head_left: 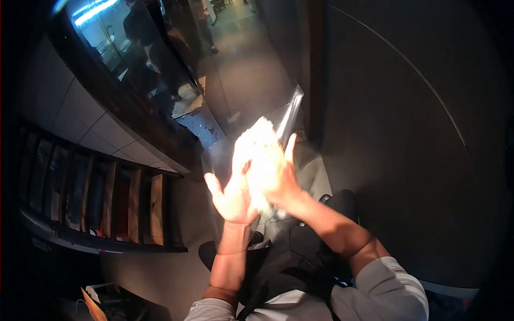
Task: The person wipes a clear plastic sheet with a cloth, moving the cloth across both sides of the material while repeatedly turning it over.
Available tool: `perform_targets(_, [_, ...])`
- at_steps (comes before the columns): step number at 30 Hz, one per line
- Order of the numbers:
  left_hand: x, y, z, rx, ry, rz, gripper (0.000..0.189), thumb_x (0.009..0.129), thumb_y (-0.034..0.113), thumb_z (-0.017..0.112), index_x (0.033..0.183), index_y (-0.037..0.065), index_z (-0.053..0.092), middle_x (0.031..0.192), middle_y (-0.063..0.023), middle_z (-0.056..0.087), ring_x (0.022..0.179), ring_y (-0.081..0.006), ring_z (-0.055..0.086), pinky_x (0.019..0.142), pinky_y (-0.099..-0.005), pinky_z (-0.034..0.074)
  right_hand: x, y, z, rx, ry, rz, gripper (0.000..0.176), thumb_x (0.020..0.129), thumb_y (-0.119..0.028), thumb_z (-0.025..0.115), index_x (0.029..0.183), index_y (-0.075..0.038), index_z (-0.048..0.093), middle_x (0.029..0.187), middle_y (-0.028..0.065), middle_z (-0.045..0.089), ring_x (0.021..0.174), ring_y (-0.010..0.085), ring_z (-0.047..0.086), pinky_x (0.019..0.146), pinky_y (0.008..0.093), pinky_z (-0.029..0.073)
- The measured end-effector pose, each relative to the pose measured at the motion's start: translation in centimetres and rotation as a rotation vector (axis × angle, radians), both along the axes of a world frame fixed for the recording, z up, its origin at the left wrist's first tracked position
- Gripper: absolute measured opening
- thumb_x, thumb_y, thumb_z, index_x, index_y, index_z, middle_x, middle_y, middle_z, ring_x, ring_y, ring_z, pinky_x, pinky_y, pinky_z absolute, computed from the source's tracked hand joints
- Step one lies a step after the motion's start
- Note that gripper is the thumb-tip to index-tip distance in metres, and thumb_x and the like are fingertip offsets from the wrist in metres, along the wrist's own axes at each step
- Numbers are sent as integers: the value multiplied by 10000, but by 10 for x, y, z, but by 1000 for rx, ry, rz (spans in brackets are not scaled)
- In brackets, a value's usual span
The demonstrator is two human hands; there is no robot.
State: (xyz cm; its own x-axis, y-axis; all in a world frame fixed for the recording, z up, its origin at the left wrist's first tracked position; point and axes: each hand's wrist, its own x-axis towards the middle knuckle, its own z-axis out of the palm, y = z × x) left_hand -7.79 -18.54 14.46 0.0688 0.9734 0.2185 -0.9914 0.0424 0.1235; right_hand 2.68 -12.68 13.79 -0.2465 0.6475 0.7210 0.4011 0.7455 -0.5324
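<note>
Both of my hands are raised in front of my body under a very bright light. A pale, whitish mass [262, 128] shows at their fingertips, too overexposed to make out. My left hand [235, 195] has its thumb spread out to the left, its fingers lying against the mass. Across the mass lies my right hand [276, 174], thumb pointing up and apart, fingers washed out by glare. A clear plastic sheet or bag [292, 112] extends behind and around the hands, with a shiny edge at the upper right.
A slatted wooden rack [134, 206] stands at the left. Behind it, a glass window [115, 40] shows people beyond. A dark panel [396, 134] fills the right side. A person's leg [210, 40] appears far back on the floor. Some items [110, 302] lie at the lower left.
</note>
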Motion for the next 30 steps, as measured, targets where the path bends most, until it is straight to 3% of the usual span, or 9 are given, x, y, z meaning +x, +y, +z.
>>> perform_targets(1, [7, -2, 2, -60, -171, -33, 1020, 935, 834, 262, 1673, 150, 95, 1722, -211, 86, 1575, -439, 105, 1251, -636, 81, 2, 12, 14, -55, 52, -13, 333, 900, -233, 602, 1096, 26, 673, 1241, 230, 638, 1320, 444, 509, 1109, 802, 167])
perform_targets(2, [15, -1, 2, 42, 427, 136, 1010, 944, 818, 268, 1672, 136, 110, 1721, -211, 94, 1577, -434, 104, 1254, -627, 94, 0, 11, 17, -14, 49, 13, 316, 905, -238, 602, 1067, 23, 676, 1194, 225, 643, 1295, 438, 520, 1110, 791, 181])
perform_targets(5, [6, 7, 11, 8, 241, 89, 1021, 934, 847, 235, 1672, 149, 125, 1740, -100, 102, 1577, -432, 94, 1259, -612, 90, -27, -21, 28, 68, 40, 80, 269, 926, -228, 598, 999, 15, 687, 1131, 229, 664, 1283, 419, 537, 1111, 765, 228])
perform_targets(10, [-25, 12, 1, 267, 307, 125, 899, 981, 741, 340, 1674, 223, 97, 1708, -257, 65, 1564, -451, 158, 1234, -679, 147, -19, -75, -15, 191, 17, 196, 221, 938, -159, 584, 1019, 12, 697, 1296, 285, 645, 1432, 412, 469, 1108, 789, 245])
perform_targets(17, [-10, 5, 22, 159, 343, 108, 971, 945, 824, 268, 1676, 211, 85, 1725, -201, 77, 1584, -389, 144, 1264, -602, 113, 0, 63, -19, 58, 97, -106, 319, 882, -159, 607, 1152, 8, 644, 1288, 242, 641, 1331, 413, 534, 1158, 784, 61])
perform_targets(23, [-23, 33, -17, 320, 261, 108, 882, 989, 731, 381, 1668, 215, 158, 1705, -199, 193, 1571, -372, 203, 1276, -556, 132, 2, 58, 13, -29, 458, 109, 247, 935, -123, 561, 1096, 53, 624, 1112, 265, 649, 1078, 462, 626, 1149, 668, 276])
perform_targets(25, [-7, 27, -15, -37, -129, 78, 912, 977, 788, 260, 1666, 197, 169, 1708, -196, 184, 1579, -366, 167, 1285, -529, 117, -14, 29, 4, 23, 164, 143, 275, 909, -147, 604, 1095, 51, 645, 1167, 283, 642, 1203, 482, 587, 1146, 686, 284])
perform_targets(26, [-13, 30, -24, 51, 509, 244, 942, 952, 823, 178, 1664, 206, 183, 1705, -228, 156, 1582, -387, 137, 1289, -538, 95, -23, 9, -5, 90, 126, 119, 297, 906, -160, 612, 1110, 53, 649, 1214, 287, 633, 1281, 487, 541, 1147, 702, 276])
perform_targets(30, [-15, 32, 1, 106, 97, 73, 975, 960, 793, 326, 1668, 154, 120, 1704, -265, 68, 1577, -414, 121, 1298, -517, 87, -30, -62, -29, 153, 37, 316, 337, 934, -165, 583, 1176, 59, 653, 1345, 298, 595, 1455, 460, 415, 1147, 751, 227])
